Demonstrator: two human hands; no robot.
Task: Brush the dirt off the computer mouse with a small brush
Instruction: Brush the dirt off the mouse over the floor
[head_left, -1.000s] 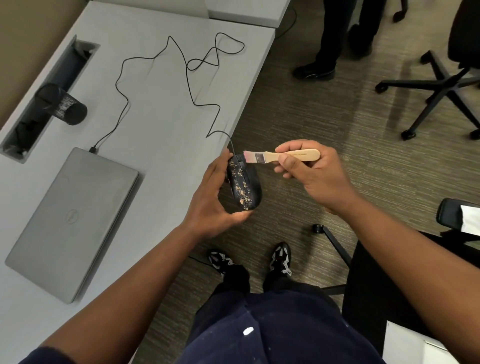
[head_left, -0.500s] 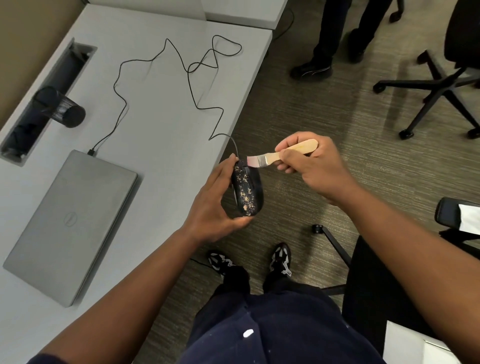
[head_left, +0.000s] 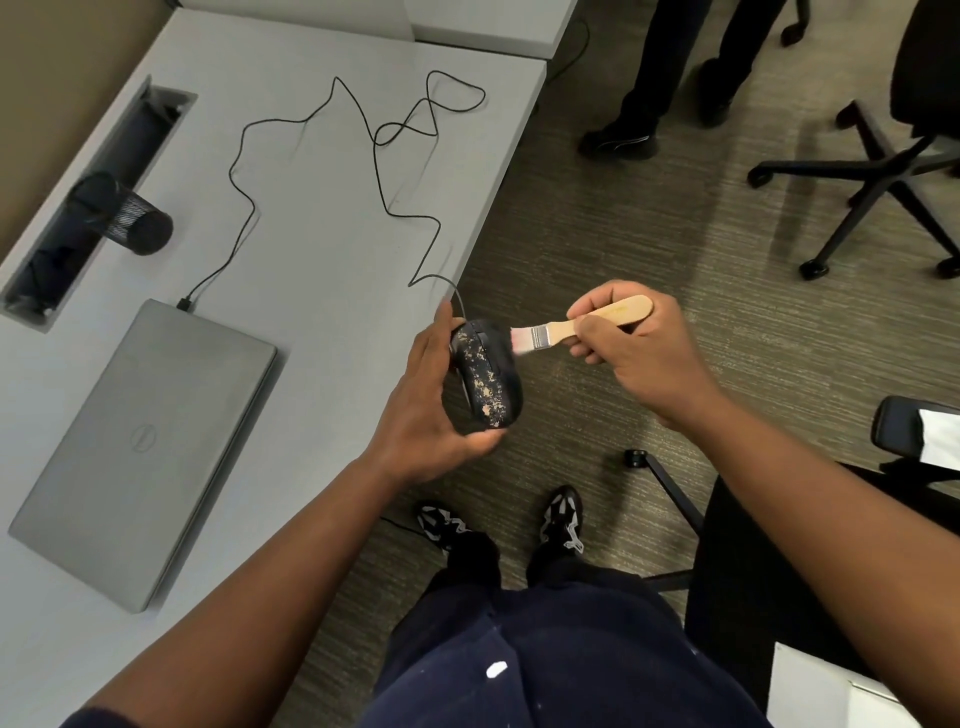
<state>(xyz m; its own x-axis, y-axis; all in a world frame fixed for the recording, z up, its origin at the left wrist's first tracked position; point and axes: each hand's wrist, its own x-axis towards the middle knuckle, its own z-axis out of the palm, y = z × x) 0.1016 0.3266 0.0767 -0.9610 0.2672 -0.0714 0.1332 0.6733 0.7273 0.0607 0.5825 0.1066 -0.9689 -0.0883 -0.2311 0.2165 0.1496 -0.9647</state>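
Note:
A black wired computer mouse (head_left: 485, 376), speckled with tan dirt, is held just past the desk's edge, over the carpet. My left hand (head_left: 426, 410) grips it from the left and underneath. My right hand (head_left: 634, 353) holds a small wooden-handled brush (head_left: 571, 327) by its handle. The pale bristles point left and touch the mouse's upper right side. The mouse cable (head_left: 384, 156) loops back across the desk to a closed grey laptop (head_left: 140, 447).
The grey desk (head_left: 322, 260) fills the left, with a black mesh cup (head_left: 124, 218) beside a cable slot (head_left: 93, 202). Another person's legs (head_left: 670, 78) stand at the top. Office chairs (head_left: 893, 156) are on the right. My own feet (head_left: 498, 519) are below.
The brush has shifted from the front tip of the mouse to its upper right side. My left hand has turned the mouse slightly, showing more of its speckled top.

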